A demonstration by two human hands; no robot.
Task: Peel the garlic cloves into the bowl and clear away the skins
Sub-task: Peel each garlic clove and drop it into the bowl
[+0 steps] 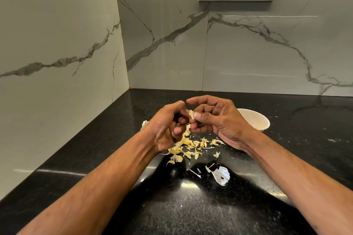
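Both hands meet above a black counter point(95, 158), the left hand point(168, 126) and right hand point(214, 118) pinching one garlic clove point(191, 114) between their fingertips. Papery skins point(188, 146) lie scattered just beneath them. A white bowl point(257, 120) sits just behind the right hand.

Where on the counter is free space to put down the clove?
The black counter is bare between the left wall and the left hand, and along the back wall behind both hands. It is crowded under the hands, where garlic skins lie, and beside the right hand, where the white bowl stands.
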